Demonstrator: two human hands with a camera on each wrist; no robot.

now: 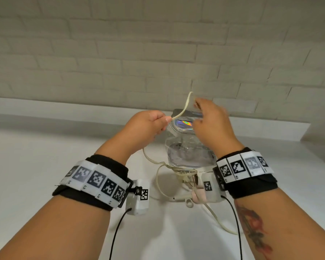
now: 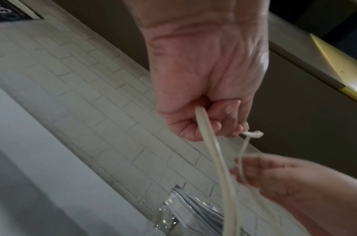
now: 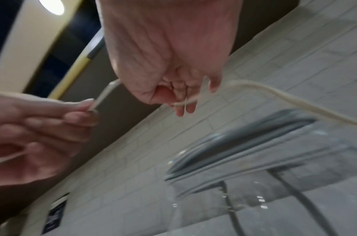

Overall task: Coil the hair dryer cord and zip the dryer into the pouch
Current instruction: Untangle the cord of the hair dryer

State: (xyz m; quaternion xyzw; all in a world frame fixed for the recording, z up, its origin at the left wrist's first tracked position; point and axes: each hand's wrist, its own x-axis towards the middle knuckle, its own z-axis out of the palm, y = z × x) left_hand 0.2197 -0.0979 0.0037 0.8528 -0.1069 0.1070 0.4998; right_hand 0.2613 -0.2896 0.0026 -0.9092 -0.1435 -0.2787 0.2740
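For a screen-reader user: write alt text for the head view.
Two raised hands hold a cream cord above a white counter: the left hand pinches it and the right hand lifts its far side. A clear pouch lies beneath; loose cord trails toward the viewer.

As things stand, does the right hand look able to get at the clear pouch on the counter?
Probably yes. The right hand hovers directly over the clear pouch with nothing between them, but its fingers pinch the cord, which it would likely have to release first.
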